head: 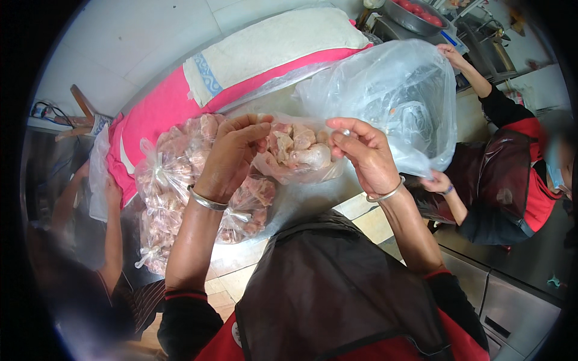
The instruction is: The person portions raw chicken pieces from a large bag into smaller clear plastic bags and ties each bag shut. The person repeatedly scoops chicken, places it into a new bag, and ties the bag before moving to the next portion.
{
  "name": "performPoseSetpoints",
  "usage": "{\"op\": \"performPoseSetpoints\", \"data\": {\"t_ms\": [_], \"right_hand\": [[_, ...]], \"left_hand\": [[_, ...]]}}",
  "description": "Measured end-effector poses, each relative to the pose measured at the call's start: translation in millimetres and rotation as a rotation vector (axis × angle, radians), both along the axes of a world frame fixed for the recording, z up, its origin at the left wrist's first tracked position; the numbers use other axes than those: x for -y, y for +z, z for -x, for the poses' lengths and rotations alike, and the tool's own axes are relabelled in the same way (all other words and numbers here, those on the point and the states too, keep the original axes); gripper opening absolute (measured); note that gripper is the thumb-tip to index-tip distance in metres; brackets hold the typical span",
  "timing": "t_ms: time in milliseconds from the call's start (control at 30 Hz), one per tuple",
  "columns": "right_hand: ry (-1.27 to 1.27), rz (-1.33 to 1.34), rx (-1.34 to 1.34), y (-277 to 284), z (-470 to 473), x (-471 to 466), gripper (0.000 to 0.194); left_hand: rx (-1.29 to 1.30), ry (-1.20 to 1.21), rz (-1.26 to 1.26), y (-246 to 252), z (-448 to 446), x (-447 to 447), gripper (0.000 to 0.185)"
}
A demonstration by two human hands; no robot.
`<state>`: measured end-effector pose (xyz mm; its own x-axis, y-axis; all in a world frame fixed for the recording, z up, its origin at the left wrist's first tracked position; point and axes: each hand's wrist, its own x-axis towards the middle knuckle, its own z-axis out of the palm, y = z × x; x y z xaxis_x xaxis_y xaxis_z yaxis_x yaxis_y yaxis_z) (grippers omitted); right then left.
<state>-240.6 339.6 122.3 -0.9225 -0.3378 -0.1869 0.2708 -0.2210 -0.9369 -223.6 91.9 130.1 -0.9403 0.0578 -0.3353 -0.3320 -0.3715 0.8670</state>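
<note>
Between my two hands an unclosed clear plastic bag (311, 173) of raw meat pieces (303, 143) stands on the metal table (302, 198). My left hand (235, 153) pinches the left side of the bag's mouth between thumb and fingers. My right hand (363, 151) pinches the right side of its rim, fingers curled. Left of the open bag, partly behind my left hand and forearm, lie several knotted clear bags of raw meat (169, 198). A large clear plastic bag (384, 99) is spread just right of my right hand, held by a co-worker.
A co-worker (492, 176) at the right grips the large bag's edges. Another person's arms (113, 225) reach in at the left, by a pink cloth (158, 117). A white towel (280, 49) lies along the table's back. A metal bowl (417, 22) of red items stands at the upper right.
</note>
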Motion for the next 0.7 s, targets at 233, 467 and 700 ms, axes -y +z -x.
{"op": "performPoseSetpoints", "data": {"t_ms": [233,467,700], "right_hand": [[0.063,-0.020,0.011,24,24,14,0.024],[0.048,-0.082,0.028,-1,35,20,0.024],[0.033,-0.150,-0.087,-16,38,-1,0.023]], "left_hand": [[-0.005,0.065,-0.150,18,-23,-14,0.032],[-0.075,0.187,-0.147,-11,-10,-8,0.042],[-0.114,0.148,-0.124,-28,-26,4,0.040]]}}
